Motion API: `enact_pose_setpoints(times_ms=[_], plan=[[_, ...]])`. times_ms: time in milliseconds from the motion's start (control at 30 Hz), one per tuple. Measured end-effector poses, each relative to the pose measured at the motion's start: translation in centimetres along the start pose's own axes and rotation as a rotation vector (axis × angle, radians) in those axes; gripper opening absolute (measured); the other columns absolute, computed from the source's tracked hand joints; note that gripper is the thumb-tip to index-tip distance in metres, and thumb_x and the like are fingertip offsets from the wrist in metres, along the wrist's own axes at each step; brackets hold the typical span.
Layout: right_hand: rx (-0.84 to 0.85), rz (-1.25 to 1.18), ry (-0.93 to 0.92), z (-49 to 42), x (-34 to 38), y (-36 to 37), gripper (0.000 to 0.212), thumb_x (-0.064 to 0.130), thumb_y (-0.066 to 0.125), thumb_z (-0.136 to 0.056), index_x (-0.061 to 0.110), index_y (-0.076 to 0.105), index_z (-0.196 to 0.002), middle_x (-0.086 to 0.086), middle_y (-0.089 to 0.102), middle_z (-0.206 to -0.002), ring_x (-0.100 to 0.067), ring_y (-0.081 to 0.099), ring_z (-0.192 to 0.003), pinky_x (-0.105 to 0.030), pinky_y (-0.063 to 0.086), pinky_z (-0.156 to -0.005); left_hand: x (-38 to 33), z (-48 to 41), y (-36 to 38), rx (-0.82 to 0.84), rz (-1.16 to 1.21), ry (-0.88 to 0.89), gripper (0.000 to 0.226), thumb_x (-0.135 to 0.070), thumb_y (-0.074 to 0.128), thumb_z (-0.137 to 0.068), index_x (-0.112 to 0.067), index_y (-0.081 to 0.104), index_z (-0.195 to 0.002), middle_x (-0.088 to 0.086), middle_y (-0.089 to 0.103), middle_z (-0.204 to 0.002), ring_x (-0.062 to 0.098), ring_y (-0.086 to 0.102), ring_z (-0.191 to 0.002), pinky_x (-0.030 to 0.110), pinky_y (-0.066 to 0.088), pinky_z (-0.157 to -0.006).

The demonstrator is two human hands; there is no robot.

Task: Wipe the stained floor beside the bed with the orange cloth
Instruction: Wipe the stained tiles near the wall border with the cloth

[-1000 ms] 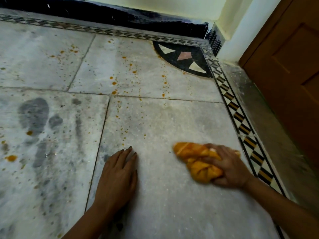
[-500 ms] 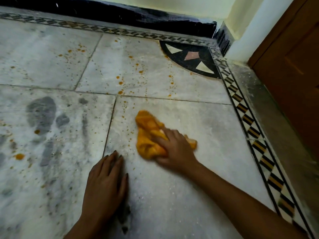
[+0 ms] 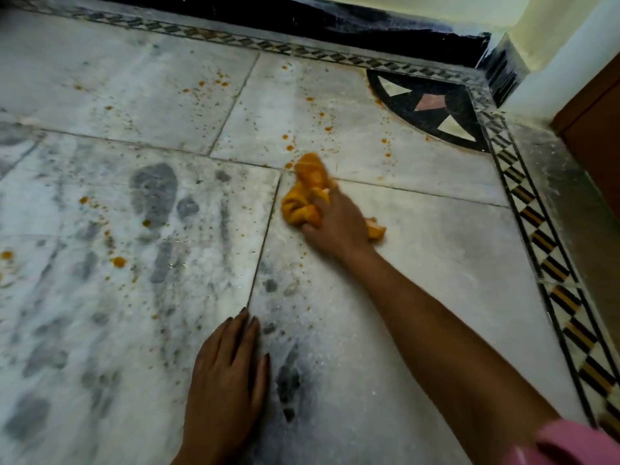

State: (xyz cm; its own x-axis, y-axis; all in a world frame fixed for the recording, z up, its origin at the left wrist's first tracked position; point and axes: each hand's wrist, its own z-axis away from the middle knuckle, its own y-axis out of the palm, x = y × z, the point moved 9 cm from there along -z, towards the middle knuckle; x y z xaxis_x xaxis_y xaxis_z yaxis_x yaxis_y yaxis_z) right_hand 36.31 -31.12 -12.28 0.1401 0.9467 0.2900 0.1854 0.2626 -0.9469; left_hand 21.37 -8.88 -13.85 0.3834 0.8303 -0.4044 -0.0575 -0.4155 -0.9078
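The floor (image 3: 419,263) is showing pale, matte marble slabs with thin dark joints, cloudy grey veining and a dusty film. Small round orange spots (image 3: 288,142) are dotting the far slabs, and soft grey smudges (image 3: 154,193) are spreading over the left slab. The orange cloth (image 3: 307,193) is lying crumpled into a soft, folded wad right where four slabs meet, touching the marble. Its long axis is running diagonally: the rounded far end is pointing up toward the black skirting (image 3: 335,18), and a short tail is poking out near-right from under the palm. The right hand (image 3: 339,226) is clamping down on the cloth, fingers curled round its bunched middle. The left hand (image 3: 228,380) is resting flat on the marble well nearer the camera, fingers straight and close together, beside a dark patch. A black quarter-circle inlay (image 3: 432,105) with pale and pink triangles is filling the corner, and a striped black, white and amber border strip (image 3: 536,243) is running along the right edge beside a brown wooden door (image 3: 597,129). A pink sleeve (image 3: 577,444) is covering the right upper arm.
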Motion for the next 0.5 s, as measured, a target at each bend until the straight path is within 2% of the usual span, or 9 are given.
enact_pose_setpoints(times_ms=[100,200,267,367,433,500], plan=[[0.011,-0.113,-0.292,7.5,4.8,-1.2,0.07,0.051,0.051,-0.068,0.025,0.048,-0.133,-0.02,0.053,-0.128,-0.036,0.057,-0.104,-0.035,0.048,-0.081,0.3,0.7,-0.1,0.0,-0.004,0.023,0.055,-0.04,0.028,-0.093,-0.006,0.059,-0.123,0.014,0.055,-0.13,0.027,0.046,-0.118,0.036,0.032,-0.099],[0.038,-0.125,-0.463,14.8,0.8,-3.2,0.066,0.051,0.063,-0.07,0.029,0.05,-0.13,-0.015,0.055,-0.13,-0.03,0.055,-0.115,-0.032,0.046,-0.091,0.5,0.8,0.0,0.001,0.007,0.054,0.054,-0.036,0.025,-0.095,-0.005,0.058,-0.124,0.013,0.053,-0.133,0.027,0.044,-0.12,0.037,0.031,-0.101],[0.006,-0.071,-0.373,15.4,-4.2,-4.6,0.066,0.055,0.061,-0.067,0.028,0.055,-0.126,-0.017,0.056,-0.128,-0.033,0.057,-0.114,-0.031,0.042,-0.094,0.5,1.0,0.0,-0.005,0.02,0.05,0.056,-0.036,0.021,-0.096,-0.005,0.057,-0.125,0.013,0.052,-0.134,0.028,0.044,-0.121,0.037,0.029,-0.103],[-0.09,0.0,-0.068,9.4,-8.5,-5.0,0.07,0.059,0.053,-0.068,0.021,0.057,-0.127,-0.018,0.055,-0.127,-0.037,0.056,-0.11,-0.039,0.046,-0.09,0.5,1.0,0.1,-0.007,0.035,0.029,0.056,-0.036,0.019,-0.096,-0.006,0.056,-0.127,0.013,0.052,-0.134,0.028,0.043,-0.122,0.037,0.029,-0.104],[-0.069,0.026,0.059,3.2,-7.7,-3.2,0.065,0.06,0.049,-0.069,0.026,0.056,-0.124,-0.015,0.054,-0.127,-0.037,0.053,-0.109,-0.041,0.047,-0.089,0.5,1.2,0.1,-0.008,0.035,0.021,0.057,-0.036,0.018,-0.096,-0.006,0.056,-0.126,0.013,0.052,-0.134,0.027,0.043,-0.122,0.038,0.03,-0.103],[-0.017,0.036,0.089,-2.1,-4.5,-1.1,0.068,0.066,0.04,-0.064,0.028,0.057,-0.118,-0.012,0.054,-0.124,-0.035,0.053,-0.107,-0.041,0.048,-0.086,0.5,1.3,-0.1,-0.014,0.047,0.015,0.057,-0.035,0.018,-0.096,-0.005,0.056,-0.126,0.012,0.052,-0.134,0.026,0.043,-0.123,0.036,0.029,-0.104]])
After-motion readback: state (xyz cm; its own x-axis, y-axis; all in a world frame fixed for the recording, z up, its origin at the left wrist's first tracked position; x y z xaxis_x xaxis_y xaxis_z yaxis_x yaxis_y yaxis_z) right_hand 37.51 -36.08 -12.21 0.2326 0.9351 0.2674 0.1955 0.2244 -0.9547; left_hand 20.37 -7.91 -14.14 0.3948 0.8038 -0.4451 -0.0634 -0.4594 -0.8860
